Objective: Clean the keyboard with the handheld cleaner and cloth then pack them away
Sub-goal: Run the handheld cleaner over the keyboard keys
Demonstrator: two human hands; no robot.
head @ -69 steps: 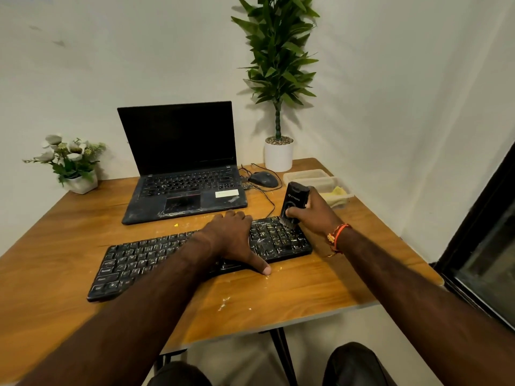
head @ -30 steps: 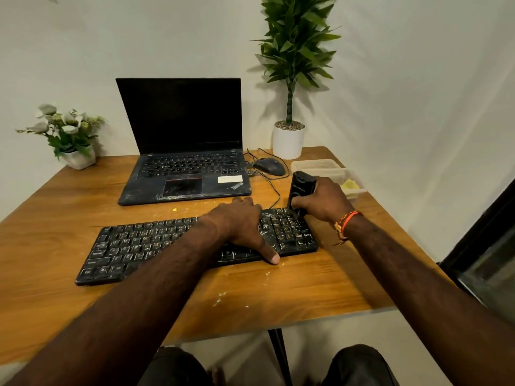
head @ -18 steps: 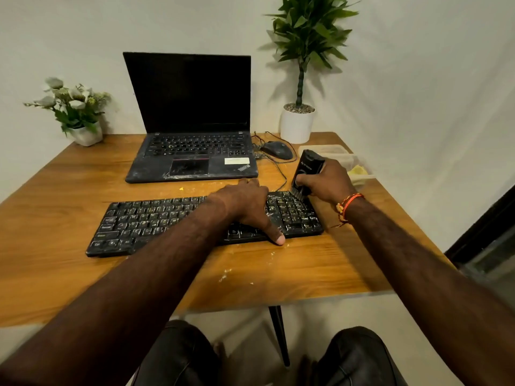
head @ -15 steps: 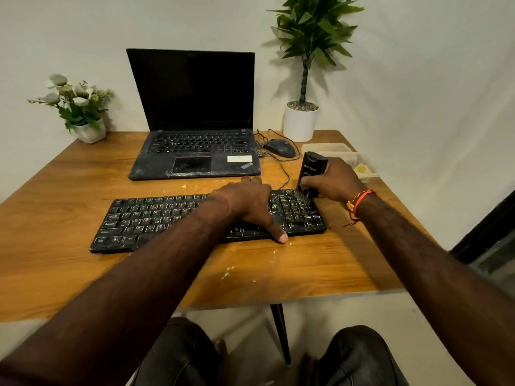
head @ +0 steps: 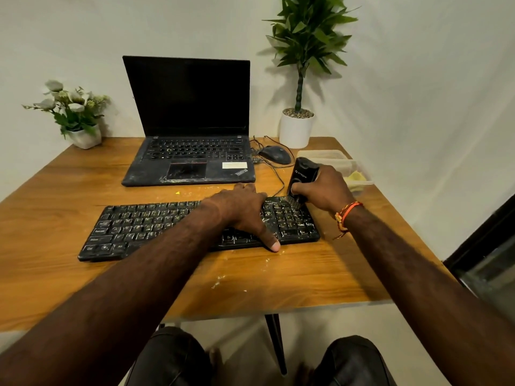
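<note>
R fingers (head: 299, 188) were curled round the handheld cleaner (head: 302, 176), brush end down on the far-R corner of the keyboard (head: 145, 227). L hand (head: 241, 210) lay flat across the keys w/ fingers relaxed, thumb at the near edge, gripping nothing. Keyboard sat on the tabletop (head: 292, 280) w/ pale crumbs near it. Yellow cloth (head: 355, 178) lay in a clear container (head: 328, 155) just behind my R hand (head: 326, 189). Laptop (head: 192, 129) & mouse (head: 274, 154) further back.
</note>
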